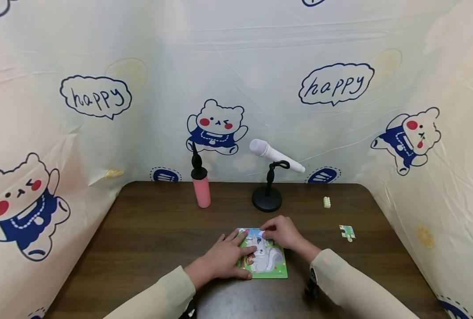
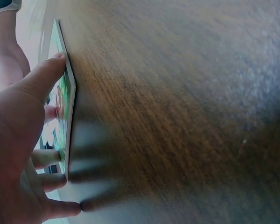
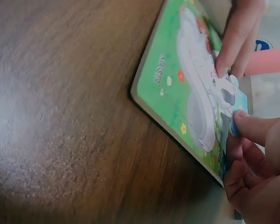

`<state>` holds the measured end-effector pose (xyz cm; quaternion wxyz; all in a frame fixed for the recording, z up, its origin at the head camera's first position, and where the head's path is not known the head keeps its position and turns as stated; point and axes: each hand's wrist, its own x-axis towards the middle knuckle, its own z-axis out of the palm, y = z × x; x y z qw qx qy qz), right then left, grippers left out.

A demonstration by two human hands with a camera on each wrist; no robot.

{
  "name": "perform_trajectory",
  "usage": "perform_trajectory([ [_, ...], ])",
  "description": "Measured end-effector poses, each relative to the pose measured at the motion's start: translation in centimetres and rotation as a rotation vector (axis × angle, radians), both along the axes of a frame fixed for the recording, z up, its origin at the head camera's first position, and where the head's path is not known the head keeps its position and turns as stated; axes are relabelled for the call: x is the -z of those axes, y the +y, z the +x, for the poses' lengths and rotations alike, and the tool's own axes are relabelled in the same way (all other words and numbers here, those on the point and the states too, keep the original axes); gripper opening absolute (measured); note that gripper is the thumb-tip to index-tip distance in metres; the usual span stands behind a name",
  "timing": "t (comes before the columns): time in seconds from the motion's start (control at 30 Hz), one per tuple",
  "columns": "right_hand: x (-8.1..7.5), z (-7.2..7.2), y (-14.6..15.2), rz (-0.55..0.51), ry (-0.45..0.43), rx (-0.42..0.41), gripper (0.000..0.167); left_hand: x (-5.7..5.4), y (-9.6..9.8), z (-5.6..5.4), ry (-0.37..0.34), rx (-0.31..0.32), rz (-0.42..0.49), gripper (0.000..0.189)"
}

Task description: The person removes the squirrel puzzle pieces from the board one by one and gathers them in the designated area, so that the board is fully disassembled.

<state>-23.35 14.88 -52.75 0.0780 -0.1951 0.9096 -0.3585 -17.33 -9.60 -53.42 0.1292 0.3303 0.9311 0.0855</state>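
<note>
A picture puzzle board (image 1: 279, 271) with a white squirrel on a green ground lies flat on the table. My left hand (image 1: 228, 257) rests on its left side with the fingers spread; in the left wrist view the thumb (image 2: 53, 70) presses near the board's edge. At the board's upper right corner, my right hand (image 1: 283, 232) pinches a light blue puzzle piece (image 3: 233, 128) between thumb and curled fingers. That piece is partly hidden by the hand, and whether it sits fully in the board I cannot tell. Another puzzle piece (image 1: 347, 232), blue and green, lies apart to the right.
Behind the board stand a pink hand pump (image 1: 202, 192) with a black top and a black stand (image 1: 266, 199) holding a white microphone (image 1: 276, 155). A small cream toy brick (image 1: 327, 202) lies at the back right. Printed cloth (image 1: 268, 40) surrounds the brown table (image 1: 149, 248).
</note>
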Motion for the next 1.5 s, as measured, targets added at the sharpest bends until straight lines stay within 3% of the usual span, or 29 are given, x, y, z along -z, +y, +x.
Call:
perform_trajectory([
  [0.23, -0.6, -0.3, 0.2, -0.051, -0.086, -0.001, 0.013, -0.2, 0.0, -0.1, -0.014, -0.01, 0.001, 0.078],
  [0.43, -1.4, -0.9, 1.9, -0.062, -0.1, 0.01, 0.012, -0.4, 0.1, -0.2, -0.022, -0.014, 0.012, 0.078],
  [0.67, -2.4, -1.6, 6.7, -0.024, -0.148, 0.051, 0.012, -0.3, 0.1, -0.2, -0.038, -0.019, 0.005, 0.079],
  [0.93, -3.5, -2.2, 13.2, 0.06, -0.122, 0.03, 0.011, -0.3, -0.1, -0.1, -0.03, -0.023, 0.001, 0.078],
  [1.27, -2.8, -2.1, 17.3, 0.136, -0.174, 0.074, 0.01, 0.2, -0.2, -0.1, -0.038, -0.01, 0.011, 0.079],
  [1.5, -2.2, -2.2, 18.9, 0.196, -0.119, 0.052, 0.01, 0.2, -0.1, -0.1, -0.027, -0.009, 0.008, 0.079],
])
